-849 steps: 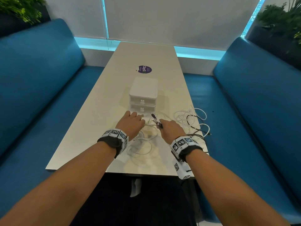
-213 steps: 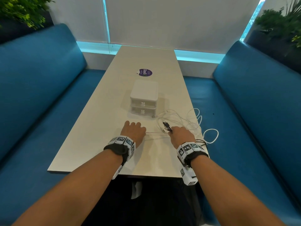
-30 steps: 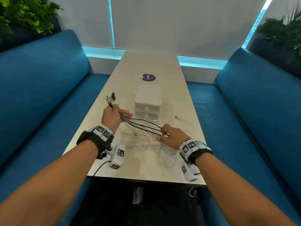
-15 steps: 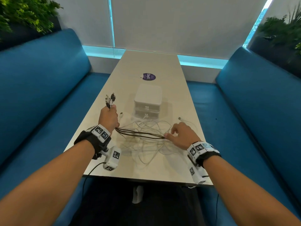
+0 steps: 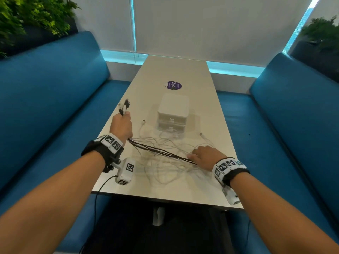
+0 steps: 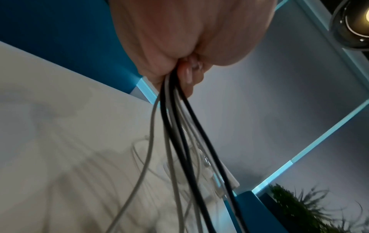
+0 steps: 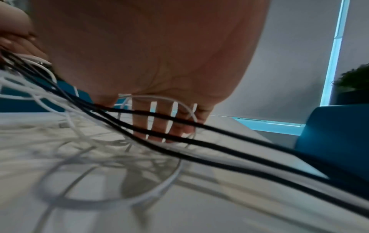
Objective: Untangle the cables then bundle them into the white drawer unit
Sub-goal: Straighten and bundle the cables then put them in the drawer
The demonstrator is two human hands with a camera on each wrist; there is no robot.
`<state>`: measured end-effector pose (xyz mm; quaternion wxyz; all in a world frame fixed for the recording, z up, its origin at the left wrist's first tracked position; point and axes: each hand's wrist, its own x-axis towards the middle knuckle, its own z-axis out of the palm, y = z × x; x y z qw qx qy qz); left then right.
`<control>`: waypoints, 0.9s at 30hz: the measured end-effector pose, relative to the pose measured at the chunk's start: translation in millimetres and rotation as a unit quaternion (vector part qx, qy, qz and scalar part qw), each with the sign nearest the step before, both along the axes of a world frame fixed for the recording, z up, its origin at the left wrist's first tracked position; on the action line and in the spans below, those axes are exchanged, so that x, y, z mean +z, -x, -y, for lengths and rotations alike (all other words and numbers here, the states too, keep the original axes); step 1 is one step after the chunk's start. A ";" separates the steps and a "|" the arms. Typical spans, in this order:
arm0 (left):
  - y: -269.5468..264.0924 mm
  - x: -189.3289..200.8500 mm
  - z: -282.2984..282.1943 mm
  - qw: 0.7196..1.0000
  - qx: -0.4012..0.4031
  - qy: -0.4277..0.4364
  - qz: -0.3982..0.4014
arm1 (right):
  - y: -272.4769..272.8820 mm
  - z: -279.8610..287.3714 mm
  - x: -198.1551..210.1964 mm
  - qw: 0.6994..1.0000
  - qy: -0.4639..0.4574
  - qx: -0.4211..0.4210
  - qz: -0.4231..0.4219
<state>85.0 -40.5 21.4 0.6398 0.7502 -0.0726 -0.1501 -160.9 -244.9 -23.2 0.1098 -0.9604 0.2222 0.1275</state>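
My left hand (image 5: 122, 125) is raised over the table's left side and grips a bundle of black and white cables (image 6: 177, 126) in its fist (image 6: 185, 39). Their plugs (image 5: 124, 108) stick up above the knuckles. The black cables (image 5: 161, 152) run taut to my right hand (image 5: 203, 156), which lies palm down on them. Its fingers (image 7: 159, 123) are straight and spread, tips on the table, with black cables (image 7: 219, 149) passing under the palm. Loose white cables (image 5: 165, 167) lie tangled between the hands. The white drawer unit (image 5: 173, 110) stands behind, both drawers shut.
The long pale table (image 5: 174, 70) runs away between two blue benches (image 5: 55, 99). A purple round sticker (image 5: 173, 85) lies beyond the drawer unit. Loose white plug ends (image 5: 201, 133) lie near the unit. The table's near edge (image 5: 165, 198) is close behind the cables.
My right hand slid out to the right along the black cables, lifted its fingers, and has now come down flat on them. The left hand keeps its grip, raised slightly.
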 end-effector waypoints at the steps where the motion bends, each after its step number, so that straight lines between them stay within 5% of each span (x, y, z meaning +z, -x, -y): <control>1: -5.1 0.4 -3.4 1.000 0.002 -0.019 0.010 | 8.2 7.5 -0.3 0.999 0.028 -0.012 -0.010; 7: -25.3 -10.0 -5.0 1.000 0.027 -0.007 -0.015 | 40.8 34.8 6.7 0.977 0.139 -0.116 -0.109; 14: -31.5 -17.4 3.2 0.995 0.056 0.039 -0.072 | 45.1 36.3 16.7 0.964 0.181 -0.171 -0.092; 18: -33.3 -20.7 9.2 0.996 0.073 0.018 -0.056 | 37.3 32.3 16.0 0.973 0.221 -0.066 -0.031; 20: -33.0 -23.1 12.2 0.996 0.075 0.015 -0.037 | 31.1 26.3 17.6 0.984 0.175 0.001 0.024; 23: -30.3 -26.9 16.4 0.997 0.066 0.011 -0.025 | 16.4 5.7 25.6 0.995 -0.035 -0.008 0.089; 27: -28.0 -28.3 19.8 0.998 0.061 0.017 -0.020 | -4.7 -17.6 29.2 0.989 -0.135 -0.020 0.047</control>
